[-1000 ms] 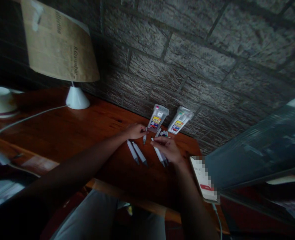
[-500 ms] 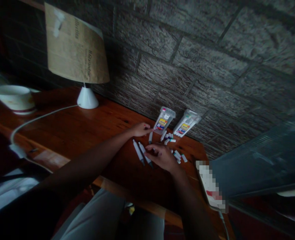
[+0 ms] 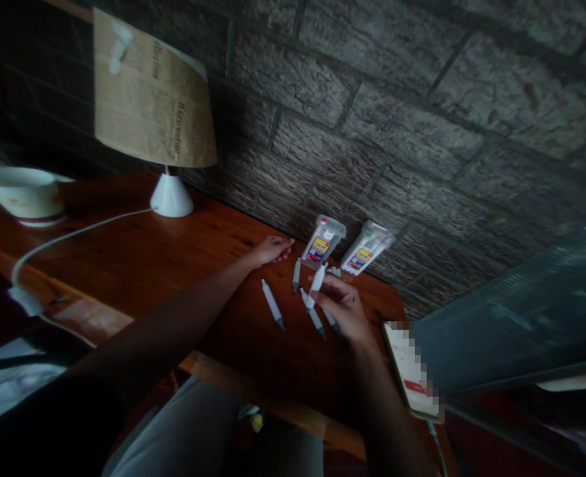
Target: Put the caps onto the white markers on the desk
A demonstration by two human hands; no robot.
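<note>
A white marker [image 3: 317,285] is upright between the thumb and fingers of my right hand [image 3: 345,306], above the wooden table. Beneath that hand lies another white marker with a grey end [image 3: 315,322]; one more beside it is partly covered by the fingers. Farther left rests a separate marker [image 3: 273,306], and another [image 3: 296,275] sits near the left clear plastic case [image 3: 323,240]. My left hand [image 3: 275,250] is closed, its fingers curled, just left of that case and apart from it. Nothing shows in its fingers. Small white caps behind my right hand are mostly hidden.
A second clear case [image 3: 366,248] stands against the stone wall [image 3: 396,126]. To the left are a lamp [image 3: 171,195] with a paper shade, its cord, and a paper cup [image 3: 29,195]. A phone [image 3: 412,371] with a cable lies at the table's right edge.
My right hand has lifted with a marker now upright in its fingers. My left hand has drawn back slightly left from the case, and its fingers have curled in.
</note>
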